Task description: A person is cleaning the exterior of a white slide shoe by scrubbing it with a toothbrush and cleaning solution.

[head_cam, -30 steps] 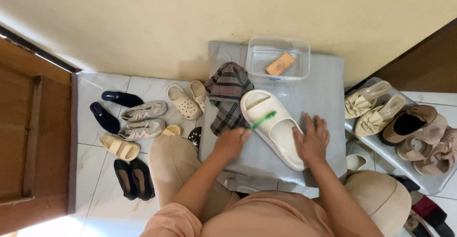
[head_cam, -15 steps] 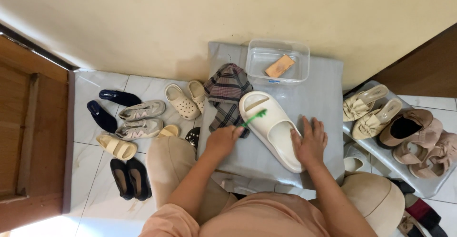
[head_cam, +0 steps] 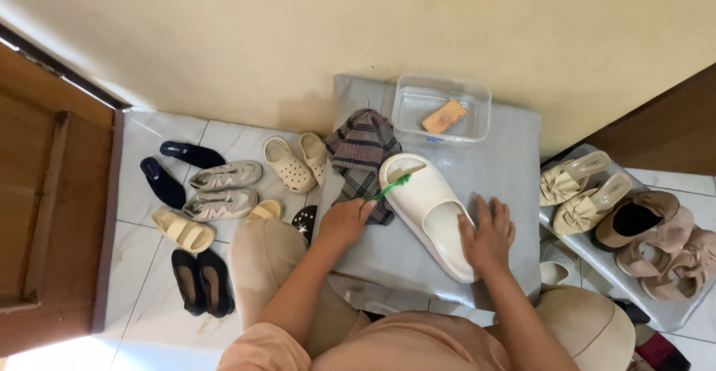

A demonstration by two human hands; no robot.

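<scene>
A cream slide sandal (head_cam: 427, 208) lies on a grey mat (head_cam: 514, 155) in front of me. My left hand (head_cam: 346, 220) grips a green toothbrush (head_cam: 393, 186), whose bristles touch the sandal's inner edge near its heel end. My right hand (head_cam: 488, 237) presses flat on the sandal's toe end and the mat beside it. A plaid cloth (head_cam: 361, 152) lies on the mat just left of the sandal.
A clear plastic tub (head_cam: 477, 110) with water and an orange sponge (head_cam: 444, 116) stands at the mat's far edge by the wall. Several pairs of shoes (head_cam: 224, 188) lie on the white tiles to the left. More sandals (head_cam: 619, 214) sit on a grey tray at the right.
The view shifted slightly. My left hand drew the toothbrush a little along the sandal's edge; my right hand stayed on the sandal's toe end.
</scene>
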